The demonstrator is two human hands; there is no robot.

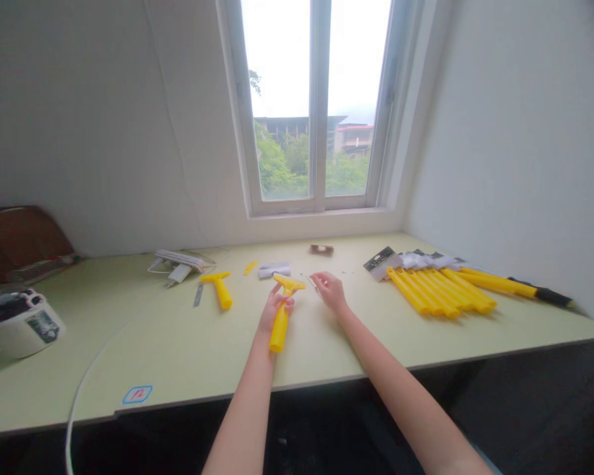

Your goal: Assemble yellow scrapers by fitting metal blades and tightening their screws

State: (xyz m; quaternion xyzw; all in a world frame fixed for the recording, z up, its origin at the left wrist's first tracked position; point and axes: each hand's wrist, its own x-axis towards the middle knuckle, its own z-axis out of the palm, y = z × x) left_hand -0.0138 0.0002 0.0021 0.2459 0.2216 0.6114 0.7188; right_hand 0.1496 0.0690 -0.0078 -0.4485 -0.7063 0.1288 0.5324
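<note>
A pale yellow-green surface runs beneath a window set in white walls. Directly below the window, the left hand wraps around a yellow scraper, its wide head turned toward the glass. Also below the window, the right hand has its fingertips drawn together on a thin item, too small to identify. Nearest the window lies a small brown object; a white packet and a little yellow piece lie slightly left of it.

Farther left of the window are a second yellow scraper, a flat grey strip just beside it and a white power strip. Farthest left stand a white container with a black top and a brown box. Right of the window, yellow handles lie side by side, near the wall.
</note>
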